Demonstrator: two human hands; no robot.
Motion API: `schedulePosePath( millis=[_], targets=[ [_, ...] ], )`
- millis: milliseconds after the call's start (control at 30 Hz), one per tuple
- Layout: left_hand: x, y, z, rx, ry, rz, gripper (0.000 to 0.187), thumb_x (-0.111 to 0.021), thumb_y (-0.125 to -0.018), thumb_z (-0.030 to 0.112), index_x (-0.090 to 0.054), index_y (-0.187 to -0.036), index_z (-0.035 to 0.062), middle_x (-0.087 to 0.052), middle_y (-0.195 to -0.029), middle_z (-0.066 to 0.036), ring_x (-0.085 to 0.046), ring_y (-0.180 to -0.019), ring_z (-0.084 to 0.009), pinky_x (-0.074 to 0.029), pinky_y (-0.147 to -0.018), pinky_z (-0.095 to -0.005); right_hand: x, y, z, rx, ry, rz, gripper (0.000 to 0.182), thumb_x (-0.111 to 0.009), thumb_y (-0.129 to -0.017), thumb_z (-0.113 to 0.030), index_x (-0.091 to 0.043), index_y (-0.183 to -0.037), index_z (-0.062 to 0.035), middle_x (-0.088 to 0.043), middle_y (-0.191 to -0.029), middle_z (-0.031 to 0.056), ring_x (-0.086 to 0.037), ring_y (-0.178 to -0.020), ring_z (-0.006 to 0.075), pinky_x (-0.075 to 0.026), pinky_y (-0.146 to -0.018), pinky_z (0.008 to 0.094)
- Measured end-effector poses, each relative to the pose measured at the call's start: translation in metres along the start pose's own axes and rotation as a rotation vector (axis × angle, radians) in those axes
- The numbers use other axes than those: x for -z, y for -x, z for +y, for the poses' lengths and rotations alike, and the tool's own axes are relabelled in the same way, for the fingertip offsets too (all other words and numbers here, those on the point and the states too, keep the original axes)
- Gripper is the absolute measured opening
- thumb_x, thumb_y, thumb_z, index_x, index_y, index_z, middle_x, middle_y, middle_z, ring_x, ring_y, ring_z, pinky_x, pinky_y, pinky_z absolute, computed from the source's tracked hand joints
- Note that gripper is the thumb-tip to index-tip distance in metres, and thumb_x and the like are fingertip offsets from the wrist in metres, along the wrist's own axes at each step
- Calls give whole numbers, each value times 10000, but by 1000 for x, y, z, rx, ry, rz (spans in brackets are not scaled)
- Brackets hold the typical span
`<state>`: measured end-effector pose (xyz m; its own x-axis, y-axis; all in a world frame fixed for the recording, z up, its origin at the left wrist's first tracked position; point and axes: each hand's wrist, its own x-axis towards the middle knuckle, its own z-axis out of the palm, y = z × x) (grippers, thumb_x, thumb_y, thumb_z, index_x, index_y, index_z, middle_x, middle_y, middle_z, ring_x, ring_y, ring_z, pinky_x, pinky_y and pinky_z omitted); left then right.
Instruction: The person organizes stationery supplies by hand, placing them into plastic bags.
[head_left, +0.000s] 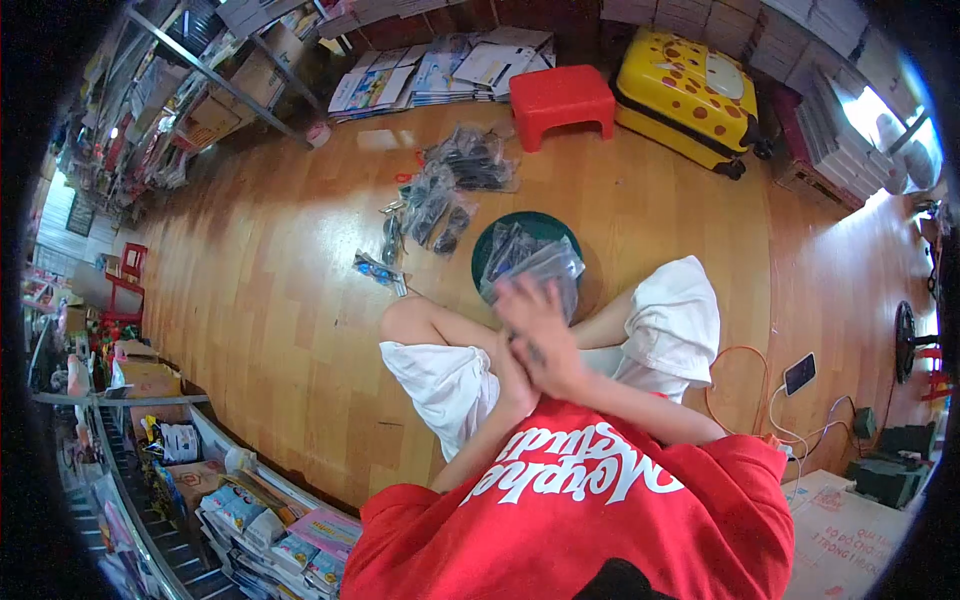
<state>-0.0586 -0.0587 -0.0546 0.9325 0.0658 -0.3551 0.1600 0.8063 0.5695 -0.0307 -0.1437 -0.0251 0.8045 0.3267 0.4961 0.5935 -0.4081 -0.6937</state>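
My right hand lies across my left, its fingers stretched out and a little blurred over a clear plastic bag. Below it, my left hand is largely covered, so its fingers do not show well. A small dark thing shows between the two palms; what it is I cannot make out. The plastic bag and another with dark contents lie in a round dark green basin in front of my crossed legs. Left of the basin, several bagged dark items are spread on the floor, beside a small blue packet.
Beyond the basin stand a red plastic stool and a yellow spotted suitcase. Stacked books lie by the far wall. A phone with cables is on my right. Loaded shelves line the left side.
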Motion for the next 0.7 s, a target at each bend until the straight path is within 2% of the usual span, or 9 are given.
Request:
schedulePosePath(
  millis=[67, 200, 233, 333, 367, 467, 600, 633, 700],
  targets=[
    [7, 9, -8, -176, 0, -42, 430, -347, -958, 343, -393, -1321, 116, -476, -1289, -15, -439, -1182, -142, -305, -1021, -339, -1, 1, -6, 110, -56, -103, 498, -507, -847, -102, -409, -1335, -83, -360, -1417, 122, -250, -1355, 306, -57, -1101, 509],
    [7, 0, 17, 34, 148, -46, 350, -359, -967, 334, -500, -1199, 113, -573, -1132, -12, -527, -1032, -133, -385, -917, -314, 10, -10, 20, 184, 37, -120, 569, -565, -784, -72, -405, -1330, -84, -362, -1416, 94, -261, -1353, 271, -80, -1095, 534],
    [3, -4, 20, 20, 157, -224, 360, -366, -967, 331, -478, -1231, 113, -557, -1176, -35, -516, -1082, -156, -373, -953, -323, 11, -14, 30, 130, 79, -64, 573, -564, -781, -68, -405, -1331, -90, -389, -1399, 97, -269, -1349, 284, -78, -1096, 526],
    [-13, 2, 26, 17, 29, -303, 444, -326, -966, 324, -364, -1353, 110, -414, -1374, -28, -381, -1264, -189, -233, -1083, -375, 13, -22, 40, -17, 44, 183, 585, -569, -773, -59, -404, -1333, -93, -388, -1401, 100, -273, -1345, 297, -74, -1096, 523],
    [6, -4, 16, 44, 25, -329, 456, -318, -966, 335, -343, -1369, 125, -399, -1387, -20, -372, -1273, -188, -233, -1083, -374, 7, -17, 31, 14, 115, 129, 604, -575, -766, -52, -391, -1340, -94, -363, -1419, 99, -280, -1341, 306, -92, -1092, 520],
    [11, -2, -18, -604, 100, -335, 492, -325, -965, 351, -283, -1393, 112, -318, -1436, -28, -344, -1295, -199, -217, -1103, -357, -3, 0, -7, 183, -69, -254, 615, -575, -766, -49, -380, -1347, -100, -348, -1428, 104, -283, -1340, 306, -114, -1090, 517],
    [10, -2, 23, 51, -8, -3, 449, -315, -965, 354, -355, -1359, 143, -420, -1373, -18, -372, -1278, -210, -250, -1086, -392, 2, -8, 19, 225, -144, -131, 574, -559, -770, -59, -417, -1326, -79, -384, -1401, 121, -314, -1326, 309, -127, -1085, 513],
    [14, -8, 24, 117, 41, 30, 408, -318, -978, 283, -369, -1342, 106, -422, -1368, -38, -393, -1268, -190, -278, -1085, -369, 5, -11, 33, 206, -55, -61, 577, -560, -768, -60, -415, -1327, -78, -386, -1400, 120, -317, -1324, 307, -133, -1085, 508],
    [7, -11, 27, 52, 16, -206, 404, -337, -975, 300, -394, -1322, 103, -467, -1325, -42, -427, -1237, -199, -296, -1074, -372, 8, -20, 46, 137, 67, 71, 587, -566, -761, -64, -412, -1327, -76, -390, -1398, 117, -322, -1322, 307, -143, -1086, 499]
  ],
)
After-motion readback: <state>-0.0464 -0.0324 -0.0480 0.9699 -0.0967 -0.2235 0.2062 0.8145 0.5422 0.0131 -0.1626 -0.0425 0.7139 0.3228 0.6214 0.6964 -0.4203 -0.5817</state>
